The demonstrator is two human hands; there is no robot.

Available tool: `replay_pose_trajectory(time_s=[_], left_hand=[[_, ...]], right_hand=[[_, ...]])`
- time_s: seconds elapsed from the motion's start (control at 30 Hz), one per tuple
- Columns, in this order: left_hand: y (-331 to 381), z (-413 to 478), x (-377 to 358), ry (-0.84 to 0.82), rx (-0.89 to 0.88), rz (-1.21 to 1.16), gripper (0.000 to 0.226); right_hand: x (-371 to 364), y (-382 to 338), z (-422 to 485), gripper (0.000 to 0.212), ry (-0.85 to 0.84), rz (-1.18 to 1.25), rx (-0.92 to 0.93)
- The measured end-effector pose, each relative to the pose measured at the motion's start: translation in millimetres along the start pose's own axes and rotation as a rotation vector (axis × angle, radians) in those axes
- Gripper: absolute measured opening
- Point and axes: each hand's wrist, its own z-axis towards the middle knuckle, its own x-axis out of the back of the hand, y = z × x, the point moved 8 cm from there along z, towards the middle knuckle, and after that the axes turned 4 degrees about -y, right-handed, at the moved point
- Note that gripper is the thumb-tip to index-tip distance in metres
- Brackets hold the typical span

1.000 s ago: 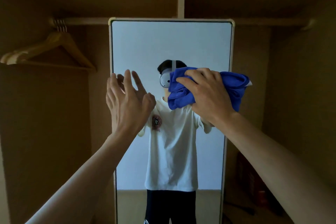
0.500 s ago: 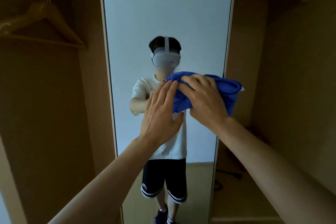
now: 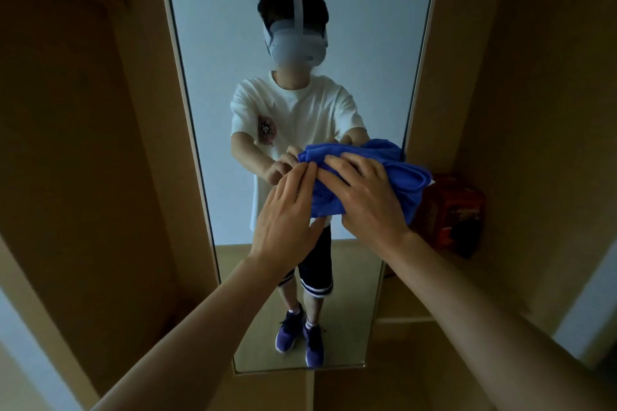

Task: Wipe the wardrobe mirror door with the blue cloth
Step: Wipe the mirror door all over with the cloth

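Left hand (image 3: 287, 210), fingers straight and together, tips touching the blue cloth (image 3: 400, 165) at its 9 o'clock edge. Cloth's bunched at 3 o'clock on the mirror door (image 3: 350, 10), right hand (image 3: 367, 207) spread flat, pressing it. Red box (image 3: 460, 210) just past, 3 o'clock.

The right hand (image 3: 367, 200) is pressing the bunched cloth (image 3: 397, 165) against the mirror (image 3: 230, 27) near its right edge, fingers spread over it. The left hand (image 3: 287, 220) is touching the cloth's left end with straight fingers. A red box (image 3: 459, 210) is sitting just right of the mirror.
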Motion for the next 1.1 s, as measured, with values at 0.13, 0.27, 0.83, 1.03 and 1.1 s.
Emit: replay_pose_trajectory(time_s=[0.13,0.27,0.83,1.03,1.1], left_hand=[[0.0,-23.5,-18.7,-0.049,0.051,-0.017,0.079],[-3.9,-44.3,-34.5,-0.064,0.068,-0.014,0.078],[-20.9,-157.3,-140.5,-0.250,0.166,-0.028,0.085],[-30.5,-186.2,-167.0,-0.249,0.215,-0.047,0.072],[-34.5,-198.8,-178.4,-0.261,0.244,-0.048,0.070]], right_hand=[[-22.3,-9.5,-24.4,0.068,-0.013,0.004,-0.013],[-41.9,-18.6,-44.7,0.063,-0.011,0.021,-0.026],[-143.4,-58.8,-159.0,0.054,-0.125,0.084,-0.049],[-178.6,-73.4,-183.3,0.062,-0.164,0.059,-0.017],[-187.0,-78.8,-193.5,0.057,-0.168,0.062,0.003]])
